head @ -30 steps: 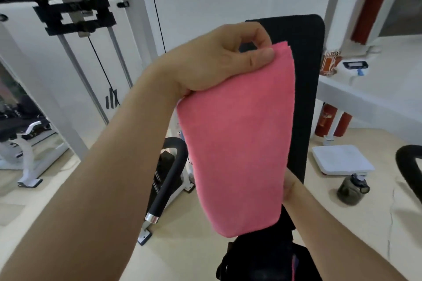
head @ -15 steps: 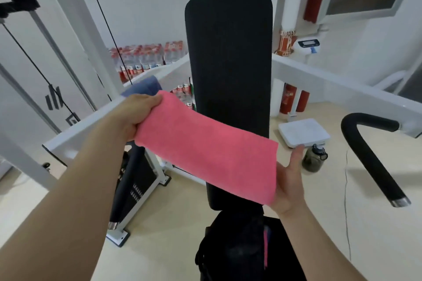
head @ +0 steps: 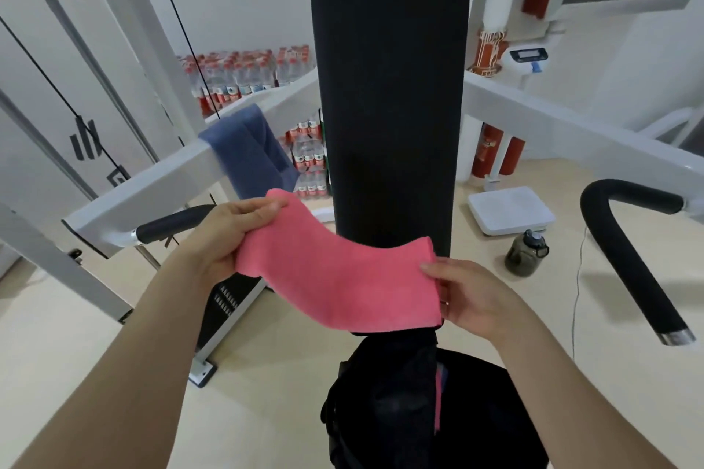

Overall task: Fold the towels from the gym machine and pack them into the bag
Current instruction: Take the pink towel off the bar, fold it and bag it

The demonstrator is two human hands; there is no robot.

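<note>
A folded pink towel (head: pixel 343 274) stretches level between my hands, sagging a little in the middle. My left hand (head: pixel 228 236) pinches its left end and my right hand (head: pixel 472 293) grips its right end. Directly below sits a black bag (head: pixel 384 404) on the machine seat, its mouth open, with a strip of pink cloth (head: pixel 439 407) showing inside. A blue towel (head: pixel 251 152) hangs over the white arm of the gym machine (head: pixel 152 183), behind my left hand.
The tall black backrest (head: pixel 388 107) rises just behind the towel. Black padded handles (head: pixel 628 251) stick out on the right and left. On the floor are a white scale (head: pixel 510 209), a dark water bottle (head: pixel 525 253) and stacked bottle packs (head: pixel 244 76).
The pink towel went from hanging upright under my raised left hand to lying level between both hands. My left hand came down and my right hand closed on the other end.
</note>
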